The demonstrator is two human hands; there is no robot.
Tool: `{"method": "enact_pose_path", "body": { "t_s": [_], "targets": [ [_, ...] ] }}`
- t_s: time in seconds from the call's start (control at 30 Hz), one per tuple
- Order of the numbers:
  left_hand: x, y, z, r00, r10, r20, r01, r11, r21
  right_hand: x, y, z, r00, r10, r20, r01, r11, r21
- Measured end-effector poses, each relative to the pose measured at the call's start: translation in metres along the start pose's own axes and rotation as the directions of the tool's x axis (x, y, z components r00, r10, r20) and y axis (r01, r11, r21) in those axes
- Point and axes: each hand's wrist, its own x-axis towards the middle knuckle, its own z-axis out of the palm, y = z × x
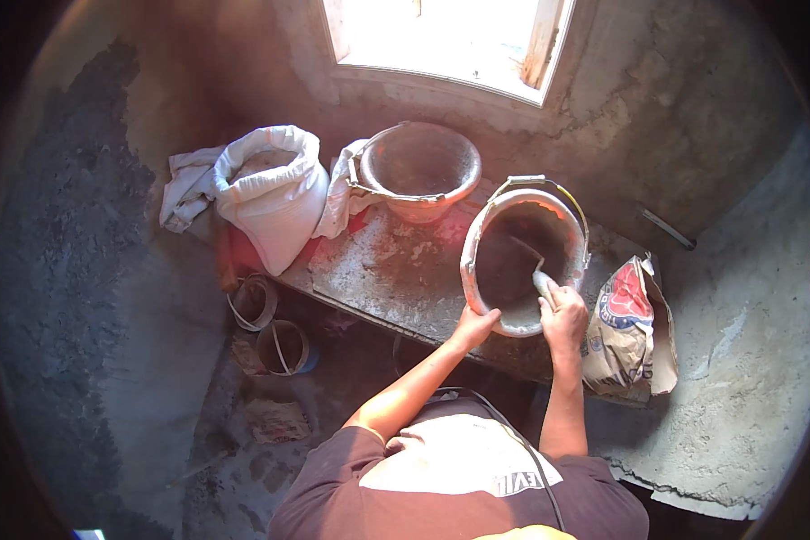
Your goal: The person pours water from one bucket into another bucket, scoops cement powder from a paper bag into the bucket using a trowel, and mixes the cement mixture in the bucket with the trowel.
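Observation:
My left hand (476,327) grips the near left rim of a mortar-crusted bucket (471,270), its thumb over the edge. In my right hand (565,317) is the handle of a trowel (543,283), whose blade reaches down into the bucket; the blade is hard to make out against the dark inside. The bucket's wire handle leans over its far rim. A second bucket (422,210) stands behind it to the left. Further left is an open white woven sack (290,209) with grainy material in it. A torn paper bag (621,337) stands to the right.
A worn board platform (391,270) bears the buckets and sack. Two small pails (255,304) (283,347) and a crumpled paper bag (278,421) lie lower left. Rough plastered walls stand on both sides, with a bright window opening (445,40) ahead. A short bar (668,229) is at the right wall.

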Motion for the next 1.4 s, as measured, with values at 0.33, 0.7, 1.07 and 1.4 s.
{"method": "enact_pose_path", "body": {
  "t_s": [0.33,0.7,1.07,1.4],
  "targets": [
    [-0.004,0.005,-0.005,0.995,0.087,-0.043,-0.09,0.994,-0.058,-0.013,0.009,-0.046,0.873,-0.385,0.3,0.402,0.916,0.007],
    [-0.019,0.007,0.006,0.999,0.05,-0.015,-0.048,0.991,0.123,0.031,0.013,-0.09,0.873,-0.376,0.31,0.446,0.873,-0.199],
    [0.01,0.003,0.011,0.947,0.322,0.004,-0.321,0.944,0.077,0.019,0.008,-0.067,0.786,-0.283,0.549,0.467,0.854,-0.228],
    [0.004,0.007,0.013,0.997,0.056,0.045,-0.058,0.998,0.035,0.018,0.044,-0.039,0.743,0.133,0.656,-0.512,0.745,0.428]
  ]
}}
